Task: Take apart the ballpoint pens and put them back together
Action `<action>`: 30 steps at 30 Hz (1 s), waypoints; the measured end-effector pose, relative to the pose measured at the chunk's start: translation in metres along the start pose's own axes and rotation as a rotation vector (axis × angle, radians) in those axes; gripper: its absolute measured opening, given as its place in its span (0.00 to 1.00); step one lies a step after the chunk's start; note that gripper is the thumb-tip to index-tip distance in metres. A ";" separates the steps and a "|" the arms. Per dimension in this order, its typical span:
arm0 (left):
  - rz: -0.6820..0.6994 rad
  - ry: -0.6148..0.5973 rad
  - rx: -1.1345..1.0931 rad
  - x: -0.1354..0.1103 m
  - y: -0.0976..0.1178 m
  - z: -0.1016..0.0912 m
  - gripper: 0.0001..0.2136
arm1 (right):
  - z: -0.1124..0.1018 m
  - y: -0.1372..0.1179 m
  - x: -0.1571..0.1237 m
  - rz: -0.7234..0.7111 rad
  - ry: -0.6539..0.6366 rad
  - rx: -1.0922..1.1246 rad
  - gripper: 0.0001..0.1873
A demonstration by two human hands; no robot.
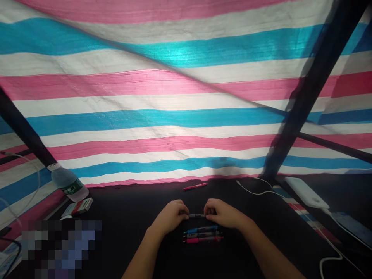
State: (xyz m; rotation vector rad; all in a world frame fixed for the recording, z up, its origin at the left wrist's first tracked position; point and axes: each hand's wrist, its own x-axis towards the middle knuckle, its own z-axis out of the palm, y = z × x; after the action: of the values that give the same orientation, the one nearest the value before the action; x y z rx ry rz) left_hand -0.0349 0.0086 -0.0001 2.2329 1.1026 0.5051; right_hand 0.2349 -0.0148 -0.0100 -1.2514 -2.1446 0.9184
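Between my two hands, a slim grey pen lies level, just above or on the black surface. My left hand pinches its left end, and my right hand pinches its right end. Closer to me, several pens lie side by side: a blue pen, a dark pen and a pink-red pen. Beyond my hands, a lone red pen rests near the striped sheet. Both hands' fingertips partly hide the held pen's ends.
A labelled plastic bottle and a small box stand at the left. On the right are a white power bank and a white cable. Striped sheeting hangs behind, between dark poles. A blurred patch covers the lower left.
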 end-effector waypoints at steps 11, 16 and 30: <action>0.029 -0.163 -0.101 -0.007 0.013 -0.008 0.08 | -0.008 -0.016 -0.006 -0.006 -0.103 0.000 0.10; 0.024 -0.179 -0.103 -0.007 0.014 -0.008 0.08 | -0.008 -0.015 -0.006 -0.005 -0.109 0.011 0.10; -0.005 -0.022 -0.042 -0.004 0.012 -0.004 0.10 | -0.003 -0.010 -0.003 -0.033 0.003 -0.012 0.06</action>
State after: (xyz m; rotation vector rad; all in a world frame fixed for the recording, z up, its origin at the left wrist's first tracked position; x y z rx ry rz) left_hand -0.0329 0.0009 0.0105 2.1934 1.0768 0.4961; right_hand 0.2327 -0.0200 -0.0007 -1.2181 -2.1653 0.8906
